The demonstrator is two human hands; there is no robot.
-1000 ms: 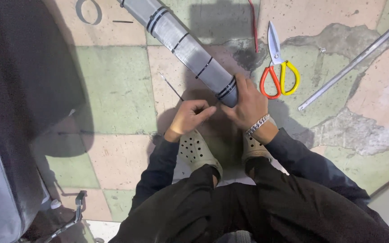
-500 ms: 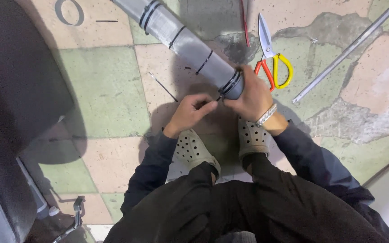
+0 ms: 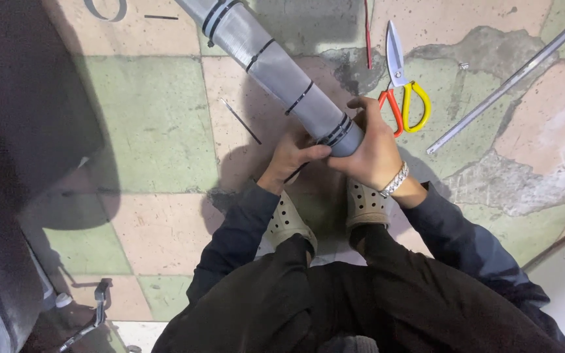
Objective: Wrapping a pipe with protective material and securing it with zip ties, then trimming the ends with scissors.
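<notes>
Right hand (image 3: 371,147): fingers wrapped around grey tube (image 3: 276,68) end.
Left hand (image 3: 295,155): fingers pinching black tie (image 3: 335,134).
Risk: tie may slip loose if the pinch weakens.

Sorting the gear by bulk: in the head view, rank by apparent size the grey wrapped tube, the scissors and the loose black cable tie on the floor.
1. Grey wrapped tube
2. Scissors
3. Loose black cable tie
</notes>
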